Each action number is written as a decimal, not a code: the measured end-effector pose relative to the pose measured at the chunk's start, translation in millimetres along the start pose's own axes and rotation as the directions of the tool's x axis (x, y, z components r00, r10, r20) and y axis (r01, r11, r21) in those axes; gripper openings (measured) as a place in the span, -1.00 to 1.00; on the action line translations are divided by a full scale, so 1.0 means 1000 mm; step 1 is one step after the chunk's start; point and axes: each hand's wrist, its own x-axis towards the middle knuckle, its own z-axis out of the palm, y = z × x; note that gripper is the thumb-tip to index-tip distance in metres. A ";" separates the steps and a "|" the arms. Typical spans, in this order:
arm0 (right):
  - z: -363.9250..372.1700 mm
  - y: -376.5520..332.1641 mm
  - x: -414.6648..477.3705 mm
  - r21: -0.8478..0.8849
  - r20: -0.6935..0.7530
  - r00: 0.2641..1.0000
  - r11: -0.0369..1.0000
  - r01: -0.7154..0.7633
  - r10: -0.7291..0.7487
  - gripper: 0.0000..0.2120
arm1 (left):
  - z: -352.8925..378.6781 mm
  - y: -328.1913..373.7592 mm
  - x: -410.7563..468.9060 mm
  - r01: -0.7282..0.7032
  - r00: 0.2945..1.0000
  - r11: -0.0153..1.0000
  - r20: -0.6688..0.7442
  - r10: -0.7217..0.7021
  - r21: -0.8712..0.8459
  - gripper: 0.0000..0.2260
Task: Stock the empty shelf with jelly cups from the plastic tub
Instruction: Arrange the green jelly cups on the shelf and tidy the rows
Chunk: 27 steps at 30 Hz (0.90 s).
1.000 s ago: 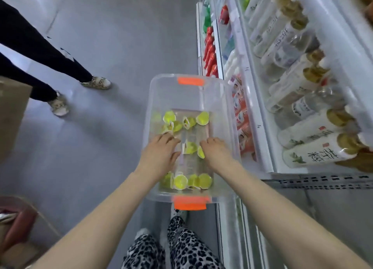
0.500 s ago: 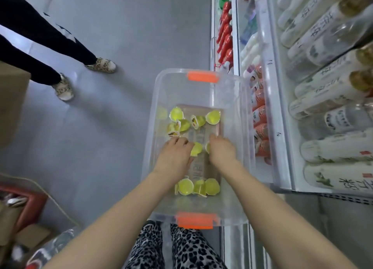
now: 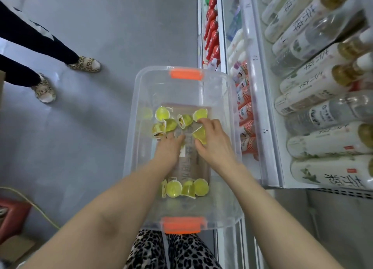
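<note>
Right grip (image 3: 214, 142) moved forward, pinching cup (image 3: 200, 135) in tub (image 3: 181, 91); left grip (image 3: 169, 150) unclear. Step: picking. Next: lift out.

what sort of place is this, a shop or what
Most likely a shop aisle, probably a small grocery. Shelves carry rows of white bottles with gold caps, red bottles line another shelf, and a clear plastic tub of jelly cups is next to the shelving.
</note>
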 end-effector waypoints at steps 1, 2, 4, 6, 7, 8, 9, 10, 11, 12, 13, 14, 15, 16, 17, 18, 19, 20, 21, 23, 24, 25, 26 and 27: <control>-0.001 0.000 -0.001 0.016 -0.010 1.000 1.000 -0.009 0.009 -0.50 | -0.002 -0.002 -0.002 0.023 0.999 0.997 0.027 -0.021 -0.071 -0.11; -0.002 -0.001 -0.002 0.036 -0.025 1.000 0.999 -0.016 0.017 -0.53 | -0.004 -0.003 -0.005 0.047 0.999 0.988 0.033 -0.043 -0.146 -0.12; -0.006 -0.004 -0.005 0.089 -0.070 0.997 0.996 -0.019 0.025 -0.58 | -0.009 -0.002 -0.013 0.059 0.998 0.967 -0.019 -0.066 -0.248 -0.27; -0.011 -0.009 -0.007 0.144 -0.120 0.992 0.989 -0.014 0.032 -0.63 | -0.018 0.001 -0.023 0.026 0.993 0.957 -0.104 -0.058 -0.288 -0.38; -0.014 -0.011 -0.010 0.158 -0.150 0.988 0.987 -0.006 0.030 -0.66 | -0.023 0.002 -0.030 0.003 0.987 0.948 -0.149 -0.053 -0.317 -0.40; -0.018 -0.014 -0.017 0.163 -0.192 0.981 0.987 0.000 0.032 -0.68 | -0.029 0.004 -0.039 -0.037 0.980 0.938 -0.196 -0.033 -0.344 -0.41; -0.021 -0.017 -0.020 0.168 -0.221 0.975 0.986 0.009 0.029 -0.70 | -0.034 0.005 -0.046 -0.069 0.972 0.923 -0.234 -0.023 -0.378 -0.42; -0.022 -0.018 -0.023 0.181 -0.242 0.970 0.984 0.009 0.035 -0.70 | -0.038 0.005 -0.051 -0.094 0.965 0.902 -0.262 -0.022 -0.421 -0.43; -0.026 -0.021 -0.030 0.196 -0.271 0.961 0.981 0.003 0.052 -0.70 | -0.042 0.006 -0.060 -0.132 0.957 0.877 -0.289 -0.009 -0.462 -0.43; -0.031 -0.024 -0.039 0.216 -0.303 0.950 0.976 -0.014 0.081 -0.70 | -0.047 0.007 -0.070 -0.178 0.948 0.852 -0.319 0.013 -0.492 -0.44; -0.035 -0.026 -0.048 0.237 -0.336 0.935 0.971 -0.029 0.110 -0.68 | -0.051 0.007 -0.079 -0.227 0.936 0.835 -0.350 0.044 -0.501 -0.45; -0.040 -0.029 -0.058 0.254 -0.365 0.921 0.966 -0.043 0.137 -0.65 | -0.055 0.006 -0.089 -0.279 0.921 0.826 -0.381 0.084 -0.491 -0.45; -0.043 -0.031 -0.068 0.264 -0.389 0.908 0.963 -0.054 0.158 -0.60 | -0.059 0.006 -0.097 -0.323 0.906 0.822 -0.403 0.126 -0.469 -0.45; -0.046 -0.033 -0.080 0.276 -0.407 0.894 0.958 -0.074 0.186 -0.55 | -0.062 0.006 -0.107 -0.366 0.891 0.818 -0.421 0.170 -0.444 -0.45; -0.049 -0.036 -0.093 0.290 -0.423 0.879 0.952 -0.099 0.220 -0.49 | -0.066 0.006 -0.117 -0.409 0.871 0.811 -0.444 0.211 -0.418 -0.45; -0.052 -0.040 -0.106 0.308 -0.440 0.859 0.943 -0.128 0.261 -0.45 | -0.068 0.005 -0.126 -0.449 0.849 0.800 -0.470 0.243 -0.398 -0.45; -0.054 -0.044 -0.119 0.323 -0.459 0.838 0.934 -0.153 0.296 -0.44 | -0.071 0.006 -0.136 -0.484 0.829 0.786 -0.490 0.270 -0.386 -0.46; -0.056 -0.049 -0.133 0.330 -0.477 0.816 0.927 -0.178 0.326 -0.44 | -0.074 0.007 -0.146 -0.514 0.814 0.769 -0.500 0.296 -0.381 -0.48; -0.057 -0.053 -0.147 0.326 -0.495 0.797 0.924 -0.200 0.347 -0.47 | -0.077 0.009 -0.156 -0.544 0.800 0.747 -0.504 0.325 -0.382 -0.51; -0.058 -0.059 -0.177 0.326 -0.524 0.755 0.911 -0.251 0.395 -0.56 | -0.080 0.016 -0.174 -0.599 0.770 0.706 -0.514 0.378 -0.378 -0.53; -0.059 -0.063 -0.194 0.342 -0.541 0.726 0.899 -0.272 0.426 -0.58 | -0.080 0.021 -0.182 -0.625 0.753 0.686 -0.517 0.406 -0.372 -0.52; -0.060 -0.066 -0.211 0.360 -0.557 0.695 0.886 -0.291 0.455 -0.58 | -0.079 0.026 -0.190 -0.655 0.733 0.660 -0.519 0.439 -0.367 -0.52; -0.061 -0.071 -0.229 0.370 -0.575 0.662 0.875 -0.313 0.480 -0.58 | -0.077 0.032 -0.199 -0.686 0.712 0.630 -0.516 0.476 -0.365 -0.52; -0.062 -0.075 -0.247 0.374 -0.596 0.626 0.864 -0.337 0.503 -0.58 | -0.075 0.038 -0.209 -0.713 0.691 0.599 -0.508 0.514 -0.363 -0.53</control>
